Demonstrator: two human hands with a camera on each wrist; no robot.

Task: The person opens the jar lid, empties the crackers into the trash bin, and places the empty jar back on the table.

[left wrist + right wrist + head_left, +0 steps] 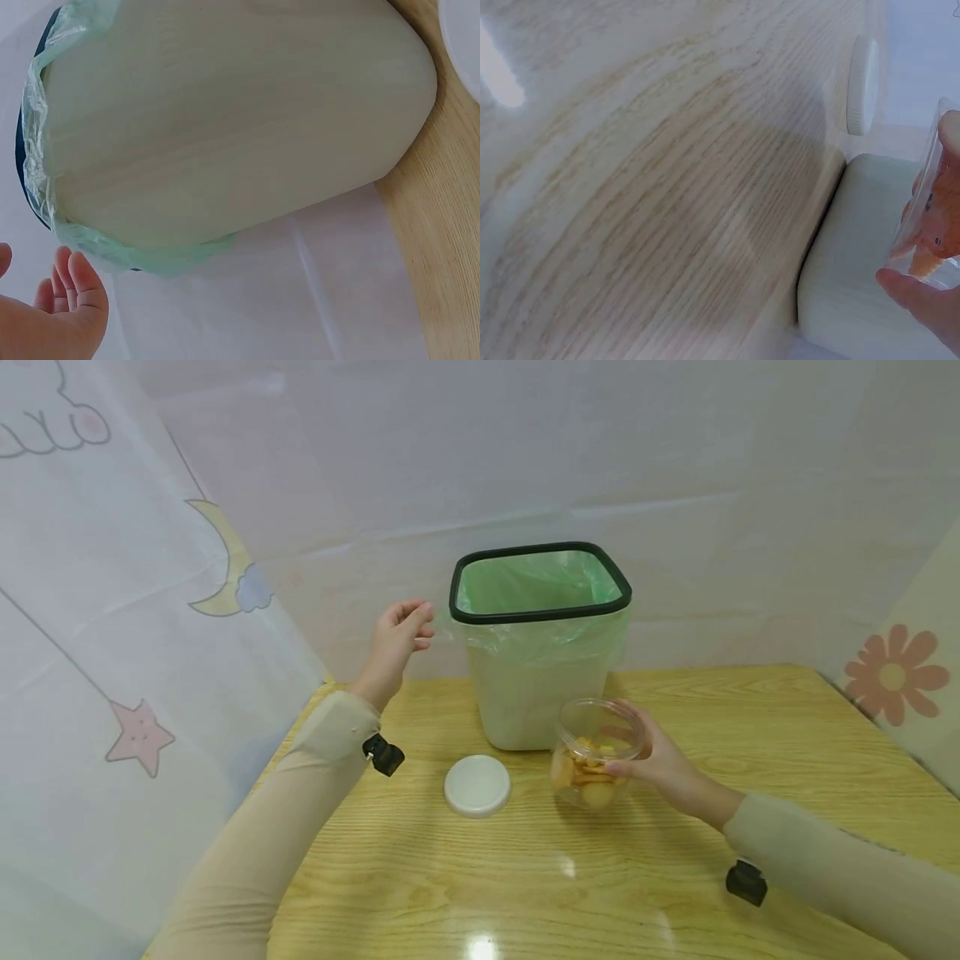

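Note:
My right hand [663, 768] grips a clear plastic jar [592, 797] from its right side, the thumb on the near wall. The jar has no lid on and holds yellow-orange snack pieces [945, 217]. It is in front of the bin's lower right part, apparently raised off the table. My left hand [397, 639] hovers left of the bin's rim, fingers loosely bent and holding nothing. In the left wrist view its fingertips [86, 270] come close to the green bag; whether they touch it I cannot tell. A white round lid [477, 786] lies on the table.
A pale trash bin [525, 685] with a black rim [540, 615] stands at the back of the wooden table [420, 893]. A green plastic bag [525, 585] lines it and folds over the rim. Printed cloth [375, 460] hangs behind and to the sides.

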